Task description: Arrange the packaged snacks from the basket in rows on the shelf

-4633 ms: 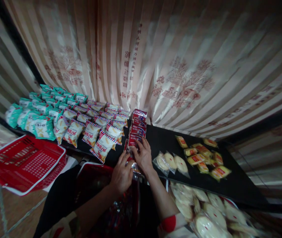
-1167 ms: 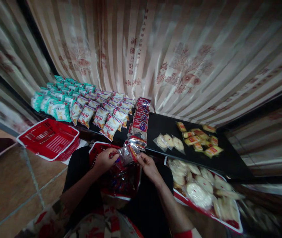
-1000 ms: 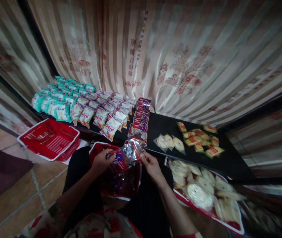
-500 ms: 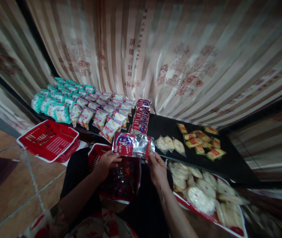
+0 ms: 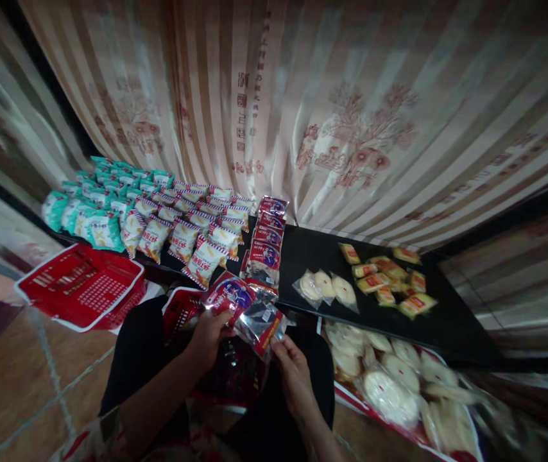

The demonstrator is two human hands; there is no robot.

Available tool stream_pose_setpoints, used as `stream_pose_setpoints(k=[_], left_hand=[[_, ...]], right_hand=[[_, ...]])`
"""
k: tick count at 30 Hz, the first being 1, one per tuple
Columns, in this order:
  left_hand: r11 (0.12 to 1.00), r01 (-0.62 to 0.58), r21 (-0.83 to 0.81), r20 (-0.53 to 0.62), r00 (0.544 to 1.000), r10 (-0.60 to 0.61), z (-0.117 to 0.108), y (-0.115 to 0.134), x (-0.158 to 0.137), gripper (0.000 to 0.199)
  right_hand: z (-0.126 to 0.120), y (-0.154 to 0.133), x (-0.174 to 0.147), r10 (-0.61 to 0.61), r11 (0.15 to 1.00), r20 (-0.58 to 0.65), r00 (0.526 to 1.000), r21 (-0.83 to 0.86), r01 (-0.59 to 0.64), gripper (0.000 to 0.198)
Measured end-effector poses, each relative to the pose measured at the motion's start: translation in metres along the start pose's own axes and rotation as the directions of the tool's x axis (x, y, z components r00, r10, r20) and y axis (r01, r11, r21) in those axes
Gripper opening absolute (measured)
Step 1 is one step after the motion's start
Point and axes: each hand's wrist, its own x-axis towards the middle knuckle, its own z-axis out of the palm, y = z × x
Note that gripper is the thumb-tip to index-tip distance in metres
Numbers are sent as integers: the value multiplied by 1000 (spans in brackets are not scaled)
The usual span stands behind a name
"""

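So from the head cam the red packet [image 5: 241,304] is slanted between both hands, long axis running upper left to lower right, left hand [image 5: 209,337] pinching its near edge, right hand [image 5: 294,372] its lower-right corner, right in front of the packet row [image 5: 267,246].

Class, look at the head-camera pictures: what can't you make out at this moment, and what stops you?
All in the head view:
Back of the held packet: faces away from the camera.
Its fine print: too small and blurred.
Contents of the middle red basket: lost in shadow, partly covered by the left hand.
Near corner of the right-hand basket: cut off by the bottom edge.
Rear teal bags: partly hidden behind those in front.
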Motion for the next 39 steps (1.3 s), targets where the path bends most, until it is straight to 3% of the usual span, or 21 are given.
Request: stream_pose_setpoints(k=[5, 9, 14, 16, 20, 25, 31, 34, 39], left_hand=[[1000, 23, 20, 37, 999, -24, 4, -3, 6, 29], [999, -4, 45, -18, 1000, 5, 4, -2, 12, 29], [986, -16, 164, -22, 1000, 20, -2, 12, 7, 34], [986, 19, 163, -14, 1000, -17, -5, 12, 5, 34], [990, 106, 94, -15, 994, -105, -9, -2, 3, 30], [990, 140, 26, 6, 990, -140, -10, -15, 3, 29], [991, 133, 32, 28, 991, -134, -4, -14, 3, 32], [994, 100, 40, 27, 994, -101, -3, -15, 3, 33], [995, 89, 43, 23, 996, -90, -1, -17, 2, 40]], right_hand=[[-7, -2, 7, 71, 995, 34, 997, 64, -73, 43], [-11, 0, 33, 179, 967, -157, 971, 211, -144, 49], [-24, 0, 84, 115, 953, -367, 923, 302, 1, 35], [-28, 2, 95, 95, 960, -384, 918, 279, 18, 32], [-34, 11, 94, 37, 962, -341, 939, 266, 59, 30], [-28, 10, 72, 86, 977, -279, 956, 212, -26, 30], [3, -9, 31, 93, 996, -17, 996, 19, -93, 35], [11, -18, 16, 122, 990, 36, 992, -70, -119, 44], [7, -24, 8, 122, 993, 152, 981, -15, -121, 47]])
